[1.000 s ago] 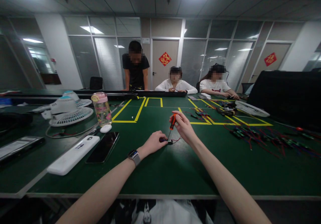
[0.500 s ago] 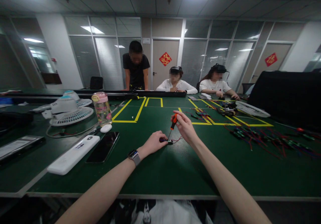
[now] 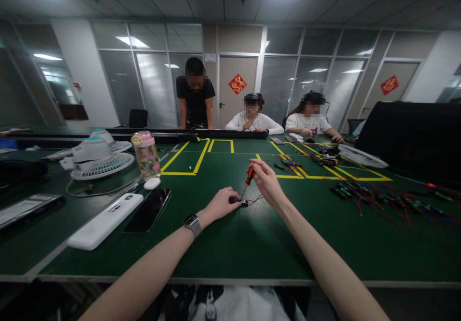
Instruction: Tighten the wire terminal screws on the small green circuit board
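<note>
In the middle of the green table lies a small circuit board (image 3: 244, 203) with thin red and dark wires running off to the right. My left hand (image 3: 222, 203), closed, holds the board's left side against the table; its fingertips partly hide the board. An orange and black screwdriver (image 3: 249, 177) is gripped near its handle's top by my right hand (image 3: 265, 179). Tilted, its thin shaft points down to the board, with the tip at or very close to it; contact is too small to make out.
To the left are a white power bank (image 3: 106, 222), a black phone (image 3: 148, 210), a pink-lidded bottle (image 3: 146, 157) and a white fan (image 3: 103, 166). Wired boards (image 3: 382, 196) are heaped on the right. Yellow tape (image 3: 178, 173) marks the green table (image 3: 201, 258). Several people are across it.
My right hand and the screwdriver have turned very slightly, with the tip staying at the board. My left hand holds its place. Across the table, a seated person's hand has shifted.
</note>
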Motion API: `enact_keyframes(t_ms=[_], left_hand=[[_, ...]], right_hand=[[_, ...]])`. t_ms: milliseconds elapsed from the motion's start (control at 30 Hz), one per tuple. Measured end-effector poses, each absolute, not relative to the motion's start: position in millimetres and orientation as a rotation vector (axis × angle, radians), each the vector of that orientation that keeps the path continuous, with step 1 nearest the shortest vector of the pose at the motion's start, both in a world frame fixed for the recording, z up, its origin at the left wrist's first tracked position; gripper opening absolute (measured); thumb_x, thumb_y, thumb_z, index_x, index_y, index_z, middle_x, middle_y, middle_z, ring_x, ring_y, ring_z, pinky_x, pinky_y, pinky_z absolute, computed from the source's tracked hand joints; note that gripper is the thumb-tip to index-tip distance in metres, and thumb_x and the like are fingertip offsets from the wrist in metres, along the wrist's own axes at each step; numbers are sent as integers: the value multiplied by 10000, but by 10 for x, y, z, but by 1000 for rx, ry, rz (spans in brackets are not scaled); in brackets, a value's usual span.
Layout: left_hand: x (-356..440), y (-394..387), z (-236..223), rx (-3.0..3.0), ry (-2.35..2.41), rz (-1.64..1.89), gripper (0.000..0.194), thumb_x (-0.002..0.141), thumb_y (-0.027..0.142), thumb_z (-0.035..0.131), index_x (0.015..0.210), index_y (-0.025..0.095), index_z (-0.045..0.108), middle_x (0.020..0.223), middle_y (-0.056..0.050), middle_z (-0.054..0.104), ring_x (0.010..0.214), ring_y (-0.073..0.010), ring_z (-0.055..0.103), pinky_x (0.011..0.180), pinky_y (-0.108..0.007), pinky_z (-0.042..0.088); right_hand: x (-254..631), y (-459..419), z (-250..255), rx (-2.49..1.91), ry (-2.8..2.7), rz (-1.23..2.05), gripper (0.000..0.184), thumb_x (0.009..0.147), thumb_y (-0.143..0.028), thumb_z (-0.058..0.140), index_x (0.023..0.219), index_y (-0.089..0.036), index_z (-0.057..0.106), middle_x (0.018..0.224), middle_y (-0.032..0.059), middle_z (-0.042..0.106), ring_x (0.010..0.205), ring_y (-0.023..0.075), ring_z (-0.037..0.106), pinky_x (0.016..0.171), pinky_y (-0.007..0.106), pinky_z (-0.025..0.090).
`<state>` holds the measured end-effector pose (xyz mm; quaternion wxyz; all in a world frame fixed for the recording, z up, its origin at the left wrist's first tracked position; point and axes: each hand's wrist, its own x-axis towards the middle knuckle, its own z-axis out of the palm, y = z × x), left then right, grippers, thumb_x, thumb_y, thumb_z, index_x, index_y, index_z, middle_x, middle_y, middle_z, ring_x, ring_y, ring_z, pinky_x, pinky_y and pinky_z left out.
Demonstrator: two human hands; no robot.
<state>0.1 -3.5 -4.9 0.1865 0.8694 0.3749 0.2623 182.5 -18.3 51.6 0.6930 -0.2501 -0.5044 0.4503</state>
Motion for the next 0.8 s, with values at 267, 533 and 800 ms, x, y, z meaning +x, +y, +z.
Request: enact_keyframes(t_ms=[267,533,800], left_hand=[[0,-46,-38,2432,1054,719,217,887,372,630,933,195,746,981,-49,647,918,-203,606,821,-315,467],[10,-54,-29,2446,1060,724,190,886,344,636,925,194,746,953,-45,648,889,-196,606,804,-305,463],[15,-46,-33,2454,1048,733,182,878,323,644,924,184,753,954,-50,655,888,-194,612,806,-299,471]], right_hand=[[1803,-188,517,-537,-1111,1013,328,695,-496,800,897,-257,702,833,10,708,812,177,643,784,328,496],[1825,-201,540,-543,-1110,1029,343,669,-465,825,924,-257,726,811,2,691,782,162,620,785,324,488],[1784,-203,521,-521,-1105,1043,310,673,-472,826,874,-264,712,793,-17,673,751,142,608,802,323,499]])
